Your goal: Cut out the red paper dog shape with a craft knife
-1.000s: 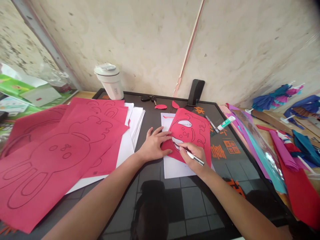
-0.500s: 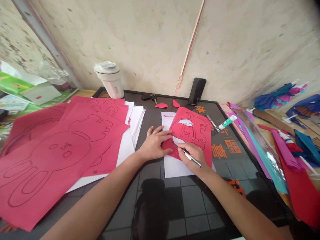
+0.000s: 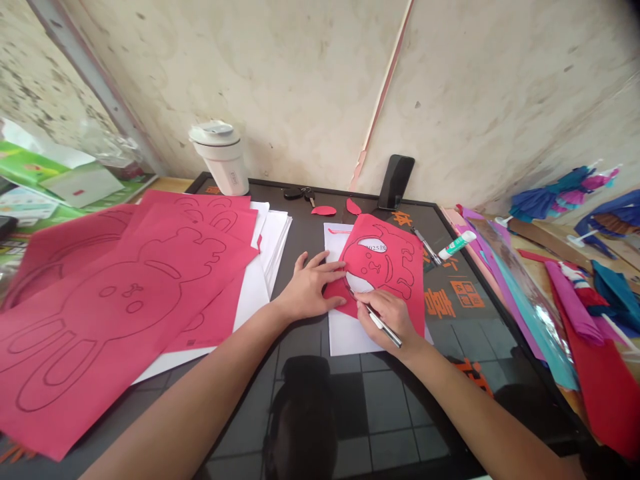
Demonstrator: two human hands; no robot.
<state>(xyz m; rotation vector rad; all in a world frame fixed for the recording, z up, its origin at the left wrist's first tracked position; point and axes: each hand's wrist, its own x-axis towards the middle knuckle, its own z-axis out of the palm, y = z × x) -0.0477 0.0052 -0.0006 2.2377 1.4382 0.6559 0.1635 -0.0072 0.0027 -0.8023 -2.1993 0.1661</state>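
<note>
A red paper sheet [image 3: 407,257] with a black-outlined cartoon animal lies on white sheets [image 3: 345,343]. Openings in the red show white beneath, one with printed characters. My left hand [image 3: 313,290] rests palm-down at the sheet's left edge, fingers spread, holding nothing. In my right hand [image 3: 387,313] is a slim silver craft knife [image 3: 381,323], gripped like a pen. Its tip touches the red paper at the lower rim of a white opening, just right of my left fingers. Two cut-out red pieces [image 3: 324,211] lie beyond the sheet.
Large red sheets with rabbit outlines [image 3: 130,287] cover the left side. A white cup [image 3: 220,160], keys [image 3: 299,193] and a phone [image 3: 397,181] stand or lie along the back. To the right are a pen [image 3: 425,245], a glue stick [image 3: 457,245] and coloured papers [image 3: 520,300].
The knife tip and my right hand have shifted slightly down along the outline. More white shows in the opening beside the fingers. My left hand stays in place.
</note>
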